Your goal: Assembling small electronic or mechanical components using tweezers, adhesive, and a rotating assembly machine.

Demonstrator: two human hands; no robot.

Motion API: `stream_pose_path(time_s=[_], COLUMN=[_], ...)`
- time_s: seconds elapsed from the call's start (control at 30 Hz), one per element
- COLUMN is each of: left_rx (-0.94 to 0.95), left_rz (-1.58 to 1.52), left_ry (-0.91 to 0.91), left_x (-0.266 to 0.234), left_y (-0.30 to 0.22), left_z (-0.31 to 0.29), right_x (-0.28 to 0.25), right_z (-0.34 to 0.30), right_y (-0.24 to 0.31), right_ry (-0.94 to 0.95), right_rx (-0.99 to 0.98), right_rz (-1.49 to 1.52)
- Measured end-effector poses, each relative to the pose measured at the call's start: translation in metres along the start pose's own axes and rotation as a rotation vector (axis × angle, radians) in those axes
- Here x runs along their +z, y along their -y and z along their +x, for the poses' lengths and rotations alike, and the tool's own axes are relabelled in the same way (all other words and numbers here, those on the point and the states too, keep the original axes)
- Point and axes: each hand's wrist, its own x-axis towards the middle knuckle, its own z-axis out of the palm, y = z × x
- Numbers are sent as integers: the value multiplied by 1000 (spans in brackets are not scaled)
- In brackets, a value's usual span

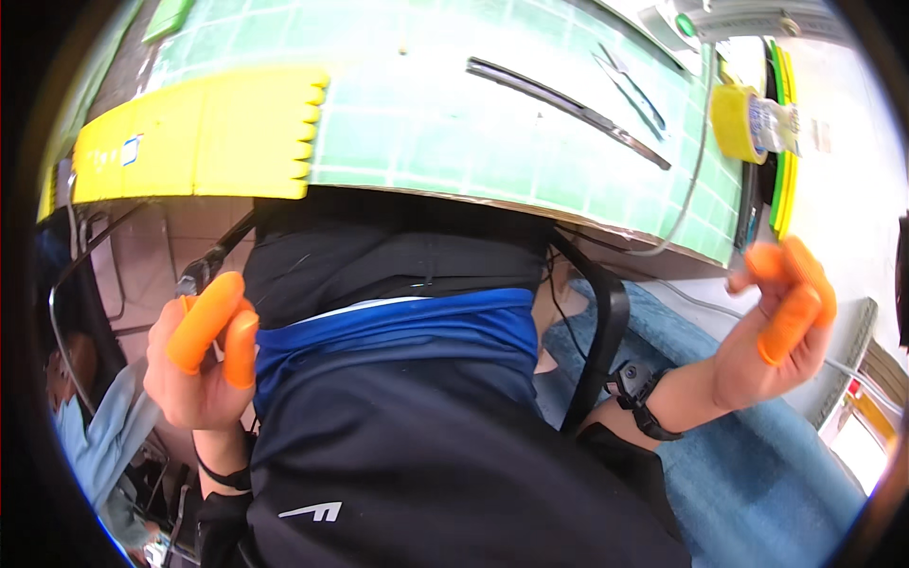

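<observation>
My left hand (204,364) is raised beside my torso at the left, away from the table edge. Orange finger cots cover its thumb and a finger, which are bent with a gap between them. My right hand (781,327) is up at the far right, just off the table's right corner. Several of its digits wear orange cots, half curled and apart. Nothing shows in either hand. A long black strip (568,104) lies slantwise on the green gridded mat (407,133). Tweezers (632,90) rest beyond it, near the table's right side.
A yellow ridged plastic panel (208,133) covers the table's left front. At the right stand a yellow tape roll (737,121) and a clear plastic item (776,126). A grey cable (696,189) hangs over the edge. A black armrest (601,331) and blue padding (757,473) flank me.
</observation>
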Motion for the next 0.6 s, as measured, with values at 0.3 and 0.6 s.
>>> stream_pose_path(time_s=[0.3,0.6], left_rx=[168,83], left_rz=[176,145], left_ry=[72,67], left_x=[13,14], left_y=[-4,-4], left_z=[9,2], right_x=[-44,3], right_z=[-31,-28], right_y=[4,-29], right_ry=[223,505], right_rx=[237,514], right_rz=[-247,-586])
